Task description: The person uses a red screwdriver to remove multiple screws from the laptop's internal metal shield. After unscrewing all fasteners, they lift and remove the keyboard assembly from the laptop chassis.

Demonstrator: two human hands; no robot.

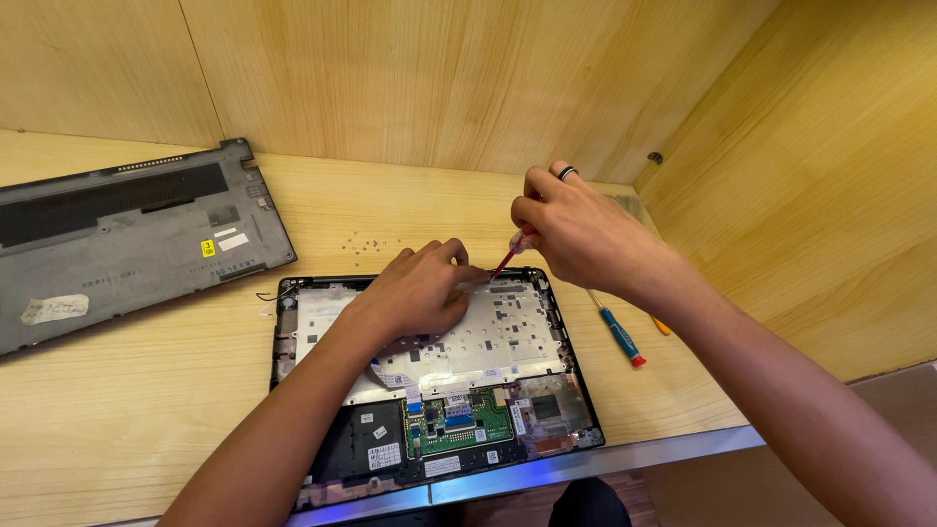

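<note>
An opened laptop base (pixel 547 410) lies on the wooden desk, its silver keyboard backplate and a green circuit board (pixel 467 422) exposed. My left hand (pixel 420 288) rests flat on the backplate near the far edge, fingers bent onto it. My right hand (pixel 581 229), with a dark ring on one finger, grips a red-handled screwdriver (pixel 506 259) from above. Its tip points down at the far edge of the base, just beside my left fingertips.
The removed grey bottom cover (pixel 127 244) lies at the far left. Several small screws (pixel 366 244) are scattered behind the laptop. A blue-handled screwdriver (pixel 617 334) and an orange tool (pixel 661 325) lie to the right. Wooden walls enclose the back and right.
</note>
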